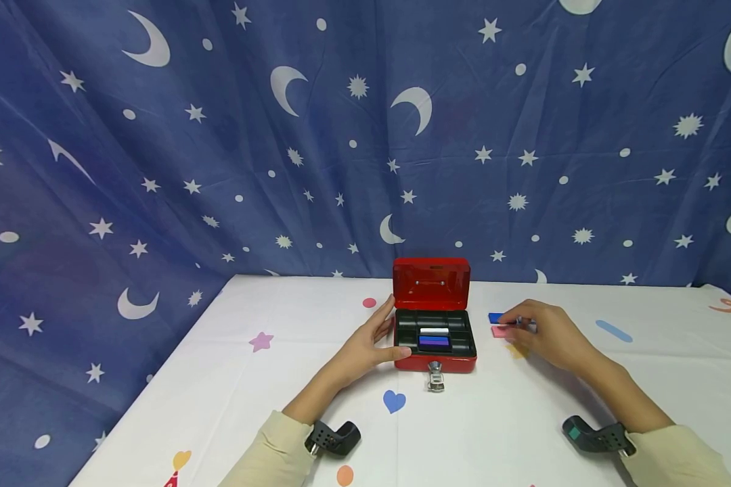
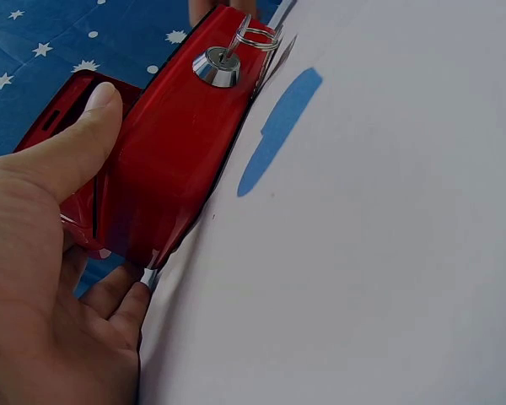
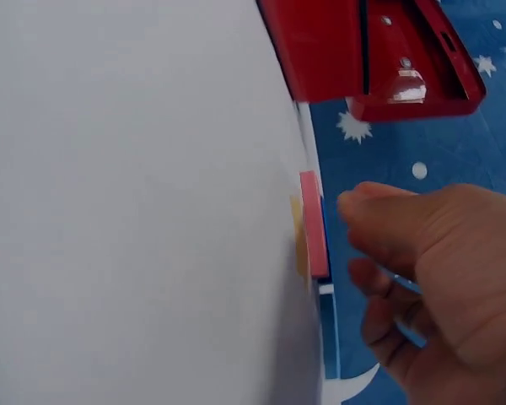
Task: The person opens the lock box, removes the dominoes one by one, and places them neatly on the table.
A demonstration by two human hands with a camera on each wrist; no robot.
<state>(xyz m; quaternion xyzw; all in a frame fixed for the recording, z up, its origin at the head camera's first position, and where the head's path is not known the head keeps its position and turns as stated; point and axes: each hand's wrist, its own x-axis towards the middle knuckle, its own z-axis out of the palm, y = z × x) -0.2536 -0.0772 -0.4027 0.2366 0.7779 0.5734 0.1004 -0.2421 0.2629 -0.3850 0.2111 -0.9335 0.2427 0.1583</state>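
in the box (image 1: 411, 364) lie bars (image 1: 434, 339); left hand (image 1: 362, 352) grips it, right hand's (image 1: 551, 336) hold unclear.

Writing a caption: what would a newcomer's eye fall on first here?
First, the open red box near the white table's back edge, the left hand at its left side. Behind, a blue cloth with white moons and stars fills the background.

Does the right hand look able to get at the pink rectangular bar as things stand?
Probably yes: the right hand hovers close by the pink rectangular bar, which lies on the patterned white tablecloth, and nothing visible stands between them.
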